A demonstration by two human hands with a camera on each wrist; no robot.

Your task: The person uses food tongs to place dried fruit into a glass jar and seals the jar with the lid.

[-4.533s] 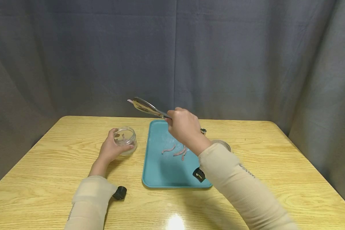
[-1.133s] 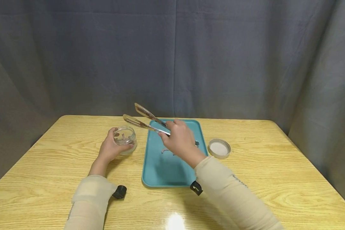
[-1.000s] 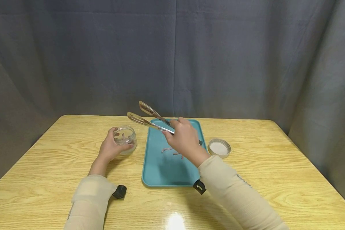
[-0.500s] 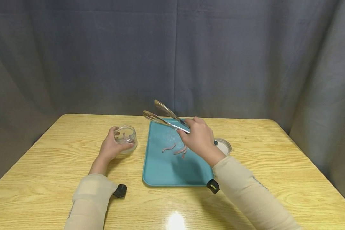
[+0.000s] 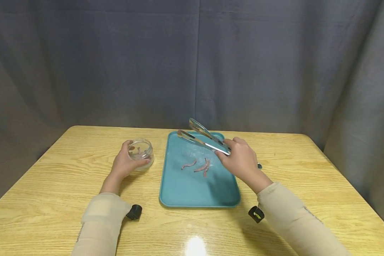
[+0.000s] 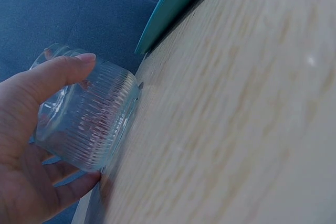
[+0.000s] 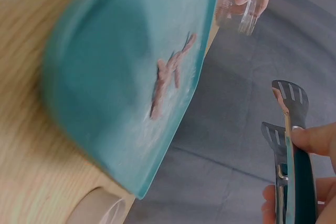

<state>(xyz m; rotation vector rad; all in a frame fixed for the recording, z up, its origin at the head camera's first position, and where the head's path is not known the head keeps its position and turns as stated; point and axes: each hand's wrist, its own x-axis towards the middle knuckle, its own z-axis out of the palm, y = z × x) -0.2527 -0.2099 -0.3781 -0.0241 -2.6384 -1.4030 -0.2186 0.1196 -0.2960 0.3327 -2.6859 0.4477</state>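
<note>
My left hand [image 5: 124, 164] grips a clear glass jar [image 5: 141, 161] standing on the table left of the tray. Through its ribbed wall, pinkish pieces [image 6: 97, 121] show in the left wrist view. My right hand [image 5: 241, 158] holds metal tongs [image 5: 208, 144] above the right half of the blue-green tray [image 5: 192, 193]. The tongs' slotted tips stand apart and point left, nothing between them. Several thin strips of pinkish meat [image 5: 201, 167] lie on the tray, one [image 5: 188, 164] set apart from the rest.
A round jar lid [image 7: 97, 208] lies on the table past the tray's right side; my right hand hides it in the head view. The wooden table [image 5: 51, 209] ends at a grey curtain [image 5: 115, 71]. Black cameras [image 5: 134, 212] sit at both wrists.
My right hand has drawn the tongs rightward from near the jar to above the tray. Their tips, closed with a strip 4.5 seconds ago, are now apart. My left hand keeps its hold.
</note>
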